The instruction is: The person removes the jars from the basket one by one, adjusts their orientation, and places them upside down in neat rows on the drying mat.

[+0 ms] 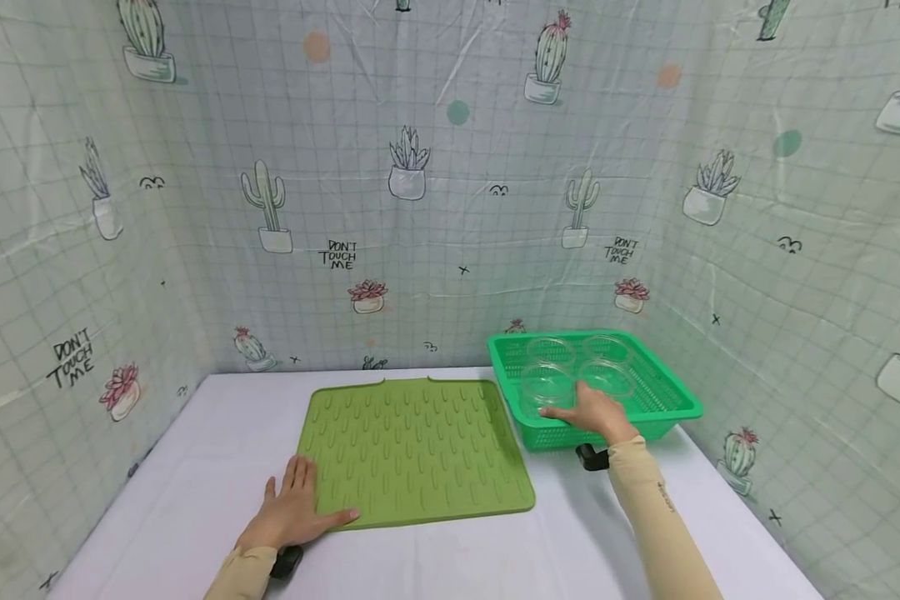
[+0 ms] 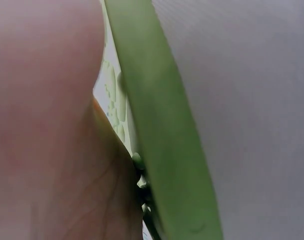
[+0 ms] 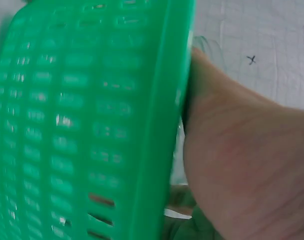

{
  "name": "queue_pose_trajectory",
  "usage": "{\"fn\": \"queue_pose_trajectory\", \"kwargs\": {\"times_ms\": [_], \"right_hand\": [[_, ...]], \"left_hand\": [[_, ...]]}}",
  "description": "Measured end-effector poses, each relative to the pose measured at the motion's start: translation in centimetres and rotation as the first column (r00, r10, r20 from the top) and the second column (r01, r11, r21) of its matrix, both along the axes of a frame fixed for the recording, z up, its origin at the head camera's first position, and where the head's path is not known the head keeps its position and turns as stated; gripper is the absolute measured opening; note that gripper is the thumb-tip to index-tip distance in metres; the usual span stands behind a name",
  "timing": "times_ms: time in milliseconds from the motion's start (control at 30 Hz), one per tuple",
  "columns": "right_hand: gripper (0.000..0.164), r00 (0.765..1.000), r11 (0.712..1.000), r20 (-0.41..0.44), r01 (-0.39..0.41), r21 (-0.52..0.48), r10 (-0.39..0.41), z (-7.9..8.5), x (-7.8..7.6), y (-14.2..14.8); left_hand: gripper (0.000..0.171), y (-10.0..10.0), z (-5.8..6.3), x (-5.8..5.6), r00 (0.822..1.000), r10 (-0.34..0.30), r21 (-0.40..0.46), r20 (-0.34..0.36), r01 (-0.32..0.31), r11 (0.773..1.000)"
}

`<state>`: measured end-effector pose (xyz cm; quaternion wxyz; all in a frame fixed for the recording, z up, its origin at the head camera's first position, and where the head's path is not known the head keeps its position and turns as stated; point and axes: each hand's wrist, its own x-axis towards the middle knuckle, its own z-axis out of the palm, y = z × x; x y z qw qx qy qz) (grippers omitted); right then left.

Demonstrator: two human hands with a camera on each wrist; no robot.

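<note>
A flat olive-green mat (image 1: 420,450) with raised ridges lies on the white table. My left hand (image 1: 288,508) rests on its near left corner with straight fingers, the thumb along the near edge. In the left wrist view, the mat's edge (image 2: 161,120) runs close beside the palm. At the right, a green plastic basket (image 1: 667,408) holds several clear round containers (image 1: 546,382). My right hand (image 1: 596,410) reaches over the basket's near rim, beside the front containers, thumb and index finger spread apart. The right wrist view shows the palm at the rim; its other fingers are hidden.
The white tabletop (image 1: 195,450) extends around the mat and basket. A cloth backdrop (image 1: 450,208) printed with cacti closes off the back and both sides. The basket stands near the backdrop, with its slotted wall (image 3: 77,110) facing the right wrist camera.
</note>
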<state>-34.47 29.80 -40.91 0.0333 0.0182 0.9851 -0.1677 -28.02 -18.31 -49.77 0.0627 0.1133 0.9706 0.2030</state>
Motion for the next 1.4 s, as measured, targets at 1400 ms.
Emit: {"fn": "queue_pose_trajectory", "kwargs": {"times_ms": [1400], "right_hand": [[0.12,0.965,0.982,-0.261,-0.028,-0.189,-0.023,2.3,-0.5,-2.2]], "left_hand": [[0.119,0.2,0.4,0.0,0.999,0.033,-0.017,-0.005,-0.033,0.999]]}}
